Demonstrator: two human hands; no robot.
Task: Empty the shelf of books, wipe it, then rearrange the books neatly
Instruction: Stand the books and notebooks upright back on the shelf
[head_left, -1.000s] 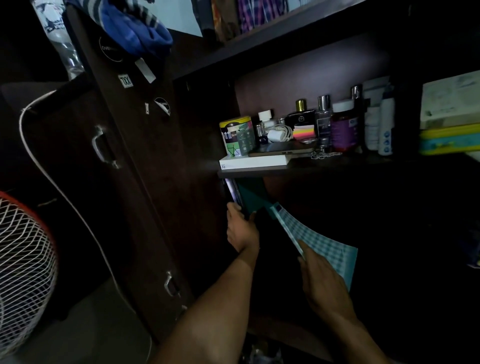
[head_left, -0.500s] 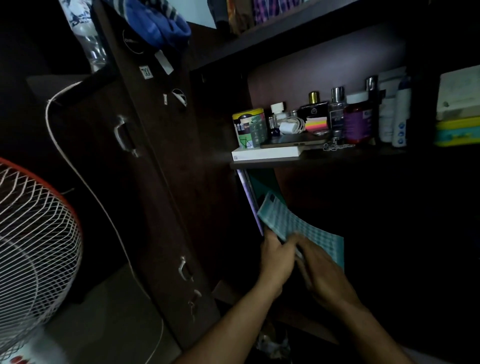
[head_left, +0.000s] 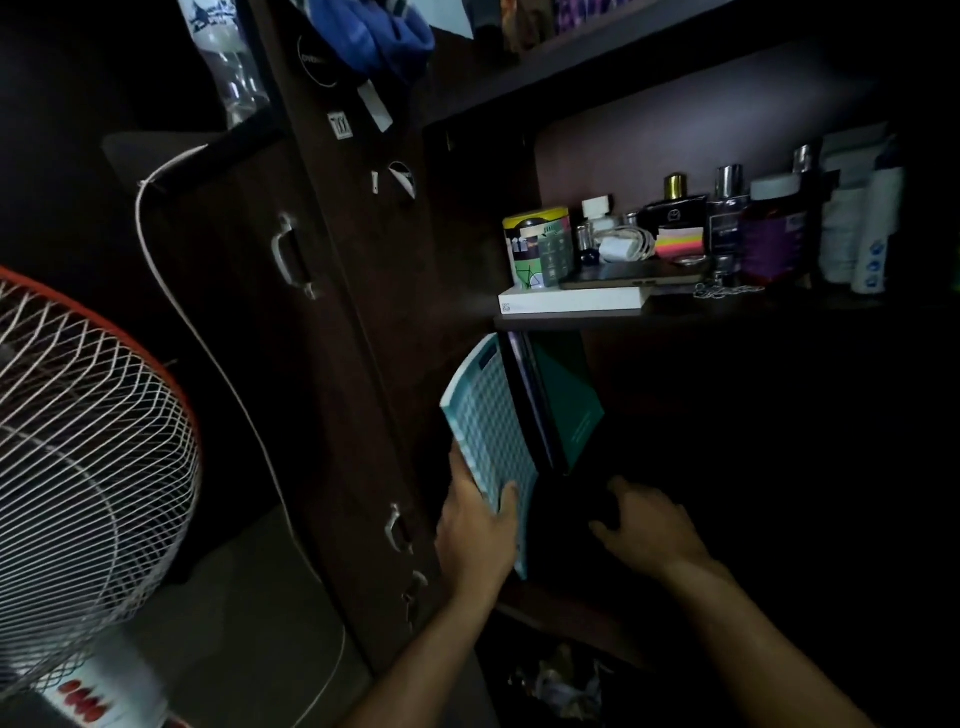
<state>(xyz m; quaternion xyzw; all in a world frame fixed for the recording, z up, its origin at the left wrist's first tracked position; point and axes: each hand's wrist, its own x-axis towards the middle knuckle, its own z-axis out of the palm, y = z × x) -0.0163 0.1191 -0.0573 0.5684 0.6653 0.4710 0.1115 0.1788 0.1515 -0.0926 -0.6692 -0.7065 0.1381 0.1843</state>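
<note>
Head view, dim light. Landmark: the lower shelf, a dark board under the toiletries ledge.

Left hand grips the checked teal book at its bottom corner, thumb across the cover, fingers wrapped round behind. The book is tilted, top leaning left, held above the left end of the lower shelf and touching the dark book just beside it.

The dark book and a green book stand upright on the lower shelf, leaning together at its left end.

Right hand hovers above the middle of the lower shelf, fingers loosely curled; whether they close on anything in the shadow, I cannot tell.

Handling, judged: the checked book looks thin and soft-covered, so light but floppy. A corner pinch would let it sag; better taken along the spine or supported flat from below. The glossy cover may slip. The two standing books seem stiffer and may topple once their neighbour leaves.

Above the lower shelf, the ledge carries a white box.
</note>
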